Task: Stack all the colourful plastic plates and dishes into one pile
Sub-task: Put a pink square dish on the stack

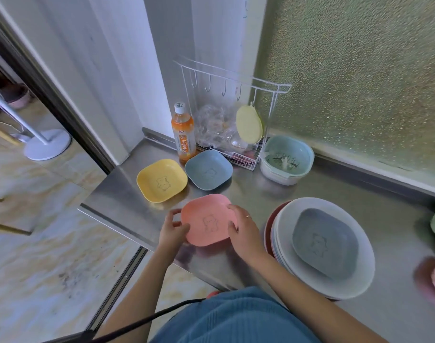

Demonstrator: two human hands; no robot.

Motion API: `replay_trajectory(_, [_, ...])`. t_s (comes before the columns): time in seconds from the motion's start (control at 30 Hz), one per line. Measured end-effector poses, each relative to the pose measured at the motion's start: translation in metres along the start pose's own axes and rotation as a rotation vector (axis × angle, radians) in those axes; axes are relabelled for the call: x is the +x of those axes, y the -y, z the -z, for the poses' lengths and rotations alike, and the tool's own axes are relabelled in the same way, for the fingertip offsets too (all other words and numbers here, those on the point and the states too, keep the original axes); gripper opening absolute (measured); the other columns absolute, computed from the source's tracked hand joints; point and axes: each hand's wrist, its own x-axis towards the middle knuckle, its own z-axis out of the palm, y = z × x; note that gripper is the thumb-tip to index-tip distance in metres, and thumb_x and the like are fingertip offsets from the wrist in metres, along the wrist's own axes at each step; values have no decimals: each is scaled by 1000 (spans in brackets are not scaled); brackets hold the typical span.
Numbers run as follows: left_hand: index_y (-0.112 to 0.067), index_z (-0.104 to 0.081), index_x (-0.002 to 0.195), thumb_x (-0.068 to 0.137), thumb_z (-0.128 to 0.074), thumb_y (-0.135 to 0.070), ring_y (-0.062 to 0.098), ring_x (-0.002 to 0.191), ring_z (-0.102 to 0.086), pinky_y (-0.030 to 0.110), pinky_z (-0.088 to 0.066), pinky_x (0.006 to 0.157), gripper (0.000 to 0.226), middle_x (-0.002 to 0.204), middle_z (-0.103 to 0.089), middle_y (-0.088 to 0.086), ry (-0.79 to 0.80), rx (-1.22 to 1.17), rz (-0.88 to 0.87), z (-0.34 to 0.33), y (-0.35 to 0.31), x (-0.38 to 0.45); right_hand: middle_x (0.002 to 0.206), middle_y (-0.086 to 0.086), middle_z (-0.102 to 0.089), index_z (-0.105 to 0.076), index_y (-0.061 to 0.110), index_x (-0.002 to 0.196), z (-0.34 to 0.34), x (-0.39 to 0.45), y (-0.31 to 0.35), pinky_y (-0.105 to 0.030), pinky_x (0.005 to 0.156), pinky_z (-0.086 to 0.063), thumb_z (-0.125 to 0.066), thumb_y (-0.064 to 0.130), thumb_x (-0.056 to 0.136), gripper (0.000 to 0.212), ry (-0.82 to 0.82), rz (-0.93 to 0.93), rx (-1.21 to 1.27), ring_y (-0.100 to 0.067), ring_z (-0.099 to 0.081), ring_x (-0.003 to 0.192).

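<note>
**Pink plate held at the counter's edge, pile waiting to its right**

The pink plate (207,220) is held between both hands: the left hand (173,230) curls round its left rim, the right hand (243,231) grips the right rim with the thumb laid over the top. It sits low over the steel counter (248,191), close to the near edge; whether it is touching the metal I cannot tell.

Right of the pink plate stands the pile (322,246), white plates over a red one with a grey-blue dish (325,243) on top. Beyond the pink plate lie a yellow plate (162,179) and a blue plate (208,169), just beside each other.

Risks, as I judge them: the plate is light and slick, so it could slip and fall off the near edge to the floor. The grey-blue dish lies askew on the pile, so a square plate set on it may rock or slide. More dishes at the far right are only partly in view and could be forgotten.

Writing: behind the blue plate an orange drink bottle (183,131) carries white characters too small to read. Each plate bears a faint line drawing of a small animal, no words.
</note>
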Motion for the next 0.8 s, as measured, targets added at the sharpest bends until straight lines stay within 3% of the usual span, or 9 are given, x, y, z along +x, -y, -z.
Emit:
replay_trajectory(0.1, [-26,-46,122,85,-50,-6,21,77,-64,27,-53,53,43,93,-60,8,100,-61,-16,-9,-10,-7,142,-1,-42,-33,25,139,11,0,1,-24,98,-34,-44,1,87,58,-123,-50,29,-18,-46,123])
replay_trajectory(0.23, [-27,-52,126,85,-51,-7,16,77,-62,23,-52,50,45,86,-63,3,179,-111,-158,-37,-37,-17,132,-8,-54,-36,26,139,45,-5,-8,-39,92,-46,-41,-4,83,64,-286,-93,-46,-28,-56,109])
replay_trajectory(0.4, [-29,-47,135,90,-53,-13,8,79,-59,18,-52,49,48,93,-60,-5,260,-45,-353,-102,-67,-35,94,-4,-65,-33,34,141,99,-33,-32,-43,78,-49,-43,-2,85,67,-472,-151,-132,-21,-57,84])
replay_trajectory(0.53, [-26,-45,137,92,-52,-12,5,73,-60,14,-53,56,48,89,-61,-10,367,22,-456,-156,-73,-56,66,6,-50,-32,22,144,138,-61,-61,-46,83,-47,-46,-6,83,68,-597,-259,-205,-15,-45,66])
replay_trajectory(0.63, [-26,-43,139,91,-49,-14,18,86,-61,31,-54,81,49,103,-63,4,368,204,-516,-188,-71,-70,81,-4,-62,-29,20,146,153,-81,-82,-49,96,-42,-45,-8,83,71,-599,-344,-201,-17,-47,70])
replay_trajectory(0.73, [-26,-38,142,92,-47,-14,13,86,-55,20,-41,80,52,115,-56,10,349,419,-603,-206,-63,-78,112,-11,-64,-20,23,148,156,-97,-104,-47,103,-35,-43,-6,84,74,-508,-383,-207,-29,-58,95])
replay_trajectory(0.8, [-21,-37,142,91,-46,-11,22,99,-54,25,-40,86,53,121,-55,14,331,516,-651,-214,-59,-82,131,-8,-56,-15,24,149,155,-105,-114,-46,109,-29,-41,-4,85,75,-426,-396,-229,-28,-58,104])
